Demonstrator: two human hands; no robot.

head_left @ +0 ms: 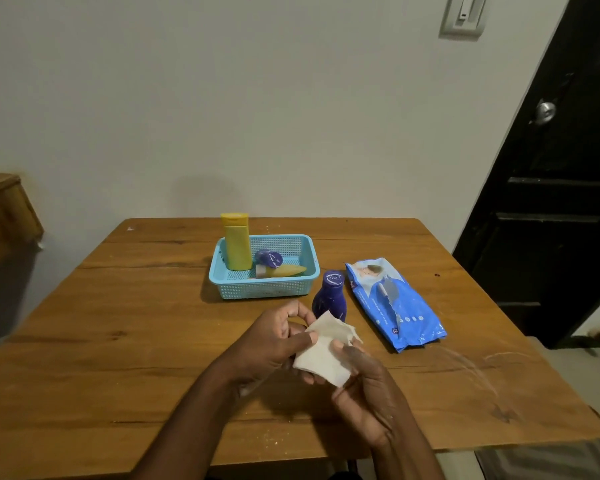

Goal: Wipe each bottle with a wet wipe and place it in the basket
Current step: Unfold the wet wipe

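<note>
hands: left hand (274,337) and right hand (364,379) close together over the brown wooden counter (118,323), both pinching a white folded wet wipe (326,355) between them
bottle: dark blue plastic bottle (328,296) upright, just beyond the hands, outside the basket
pack: blue wet-wipe packet (395,303) flat, right of the bottle
basket: light blue perforated plastic basket (264,289) further back; holds upright yellow bottle (237,242), small blue bottle (269,258), yellow tube (288,270) lying down

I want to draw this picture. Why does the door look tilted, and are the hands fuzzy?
Head view: the wide lens bends the edges, so the black door leans. The right hand is a little smeared beside the white wipe; the left hand is sharper. Soft shadows sit under the hands on the table.
</note>
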